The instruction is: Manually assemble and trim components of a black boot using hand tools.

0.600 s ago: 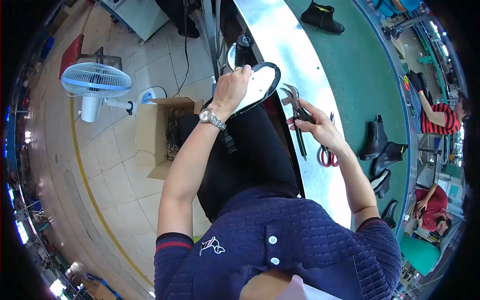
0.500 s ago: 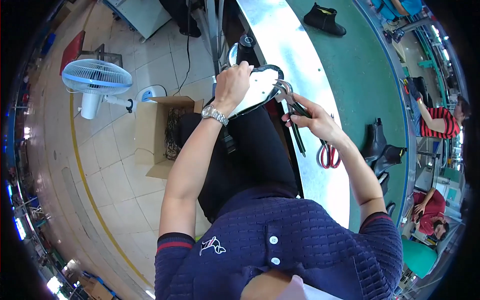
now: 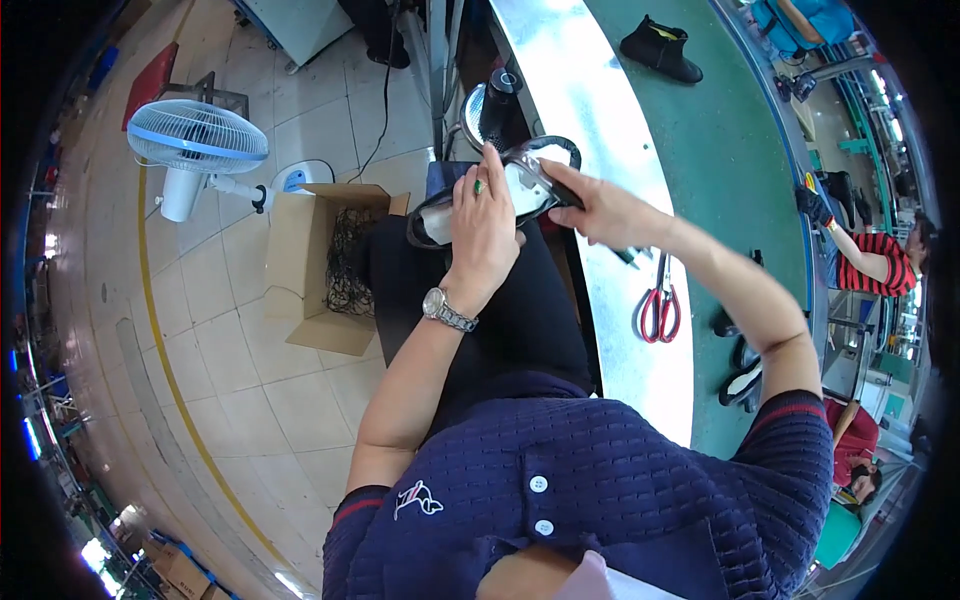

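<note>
Your left hand (image 3: pixel 483 225) spans the shoe (image 3: pixel 526 194), holding it above your lap (image 3: pixel 520 305), beside the bench (image 3: pixel 640 390). Your right hand (image 3: pixel 612 212) is closed round the pliers (image 3: pixel 535 170), their metal head over the shoe. Left to right: open carton (image 3: pixel 295 240); your shirt's (image 3: pixel 470 440) white-outlined emblem (image 3: pixel 417 500) with some red; the shoe, white bottom upward, black rim glossy; red-handled scissors (image 3: pixel 662 288) on the bench.

Bare right hand (image 3: pixel 606 212) brings dark-handled metal pincers (image 3: pixel 562 180) farther over white-bottomed black shoe (image 3: pixel 526 195); bare left hand (image 3: pixel 484 222) now straightens fingers across it.
</note>
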A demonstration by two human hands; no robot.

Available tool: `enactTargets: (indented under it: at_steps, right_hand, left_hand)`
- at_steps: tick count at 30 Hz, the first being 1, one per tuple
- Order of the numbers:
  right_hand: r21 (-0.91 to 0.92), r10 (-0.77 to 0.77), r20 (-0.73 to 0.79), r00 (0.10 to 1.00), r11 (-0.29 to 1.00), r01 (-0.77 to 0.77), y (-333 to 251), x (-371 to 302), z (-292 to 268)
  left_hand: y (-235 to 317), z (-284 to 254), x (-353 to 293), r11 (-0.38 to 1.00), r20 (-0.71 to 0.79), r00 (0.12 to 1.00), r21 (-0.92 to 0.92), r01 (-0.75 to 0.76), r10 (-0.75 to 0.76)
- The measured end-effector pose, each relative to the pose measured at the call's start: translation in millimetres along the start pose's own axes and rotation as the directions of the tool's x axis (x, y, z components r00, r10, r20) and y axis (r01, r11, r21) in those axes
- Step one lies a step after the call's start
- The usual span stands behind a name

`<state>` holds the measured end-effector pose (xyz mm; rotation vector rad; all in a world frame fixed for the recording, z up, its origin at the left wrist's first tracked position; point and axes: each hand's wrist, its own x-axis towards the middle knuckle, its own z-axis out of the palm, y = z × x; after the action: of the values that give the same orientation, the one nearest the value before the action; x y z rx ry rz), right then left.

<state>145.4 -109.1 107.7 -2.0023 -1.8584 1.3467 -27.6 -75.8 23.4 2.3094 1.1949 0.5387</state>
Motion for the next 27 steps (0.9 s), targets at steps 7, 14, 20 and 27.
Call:
enactTargets:
  at_steps: [7,14,20,27]
  right_hand:
    - [-0.091,-0.074,-0.230,0.970,0.994,0.054,26,-8,41]
    - [-0.209,-0.189,-0.288,0.939,0.969,0.131,35,-9,44]
    - [-0.655,-0.185,-0.249,0.951,0.755,-0.025,25,-19,41]
    - [-0.545,-0.185,-0.051,0.981,0.829,0.128,-6,-22,-22]
  left_hand:
    - [0,12,-5,0.997,-0.159,0.984,0.010,-0.081,0.082]
    - [-5,17,-7,0.986,-0.196,0.967,0.047,-0.157,0.164]
    - [-16,28,-11,0.931,-0.190,0.933,0.268,-0.249,0.305]
    - [-19,32,-11,0.879,-0.135,0.926,0.386,-0.279,0.354]
